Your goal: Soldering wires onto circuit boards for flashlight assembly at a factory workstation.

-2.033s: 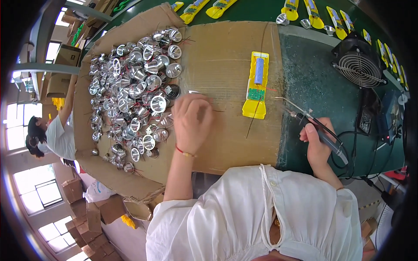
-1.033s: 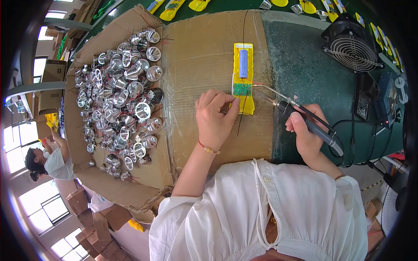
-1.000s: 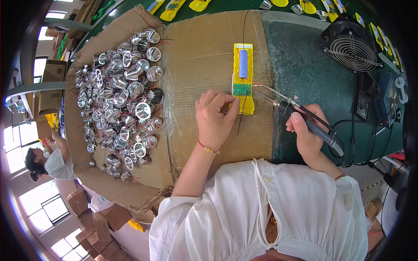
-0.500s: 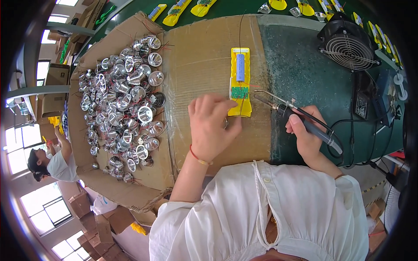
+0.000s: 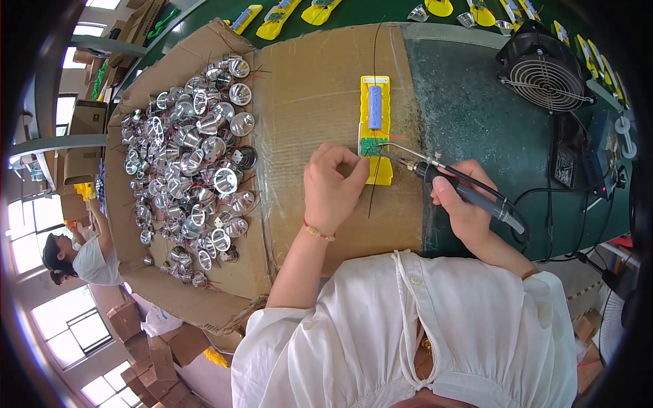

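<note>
In my right hand (image 5: 469,204) is a soldering iron (image 5: 491,209) with a thin bent metal tube along its front. The tips of both reach the green circuit board (image 5: 371,146) in a yellow plastic casing (image 5: 379,175). My left hand (image 5: 333,183) is pinched at the board's lower left edge. What sits between its fingertips is too small to make out. A thin black wire (image 5: 371,200) runs down from the board beside those fingertips. Above the board, a lilac cylindrical battery (image 5: 375,107) lies in the casing.
On the left, a cardboard box (image 5: 262,224) holds many silver reflector cups (image 5: 225,181) with red wires. A black fan (image 5: 544,78) stands at the back right. More yellow casings (image 5: 279,17) line the far edge. Another person (image 5: 88,251) works at far left.
My left hand has moved slightly right and its fingers have closed into a pinch by the board. The soldering iron has shifted left onto the board. The black wire's lower end hangs further down.
</note>
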`<state>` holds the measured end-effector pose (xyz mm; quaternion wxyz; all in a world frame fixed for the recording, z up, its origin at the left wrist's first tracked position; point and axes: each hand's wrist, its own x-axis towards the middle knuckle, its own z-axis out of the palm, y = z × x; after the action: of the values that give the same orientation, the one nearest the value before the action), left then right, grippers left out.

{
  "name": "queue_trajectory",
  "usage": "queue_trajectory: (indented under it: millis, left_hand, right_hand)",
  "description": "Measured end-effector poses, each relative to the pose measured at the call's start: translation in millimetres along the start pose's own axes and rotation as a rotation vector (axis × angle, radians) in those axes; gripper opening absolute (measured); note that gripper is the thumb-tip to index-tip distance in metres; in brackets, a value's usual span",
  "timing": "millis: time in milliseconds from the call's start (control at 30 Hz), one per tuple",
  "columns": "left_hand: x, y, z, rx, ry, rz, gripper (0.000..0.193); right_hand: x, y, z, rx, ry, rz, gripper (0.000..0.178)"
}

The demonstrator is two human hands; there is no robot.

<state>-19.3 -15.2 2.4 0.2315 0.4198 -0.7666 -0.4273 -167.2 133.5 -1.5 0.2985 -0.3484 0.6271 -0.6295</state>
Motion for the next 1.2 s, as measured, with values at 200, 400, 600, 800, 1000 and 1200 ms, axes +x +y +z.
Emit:
queue_trajectory:
  millis: [200,400,600,800,1000,1200]
  left_hand:
    - [0.2,0.3,-1.0,0.011,-0.021,-0.027,0.012]
    - [0.8,-1.2,2.9,-0.033,0.043,-0.005,0.011]
    - [0.2,-1.6,-0.8,0.018,0.013,0.009,0.011]
    - [1.4,-4.2,-1.3,0.042,-0.007,0.007,0.012]
    - [0.9,9.7,-4.6,-0.275,0.085,-0.228,0.014]
    - [45.7,26.3,-3.1,0.221,-0.243,0.006,0.014]
  right_hand:
    - [2.4,0.0,6.4,0.067,0.020,0.031,0.013]
    - [1.0,4.3,6.1,0.021,-0.006,0.045,0.013]
    - [-1.8,-6.9,7.2,0.186,0.106,0.104,0.016]
    - [-1.3,-5.0,3.0,0.171,0.067,0.095,0.015]
    - [-4.3,-3.0,-11.3,0.145,0.137,0.042,0.015]
    - [-8.6,9.0,-43.5,0.068,0.275,0.124,0.015]
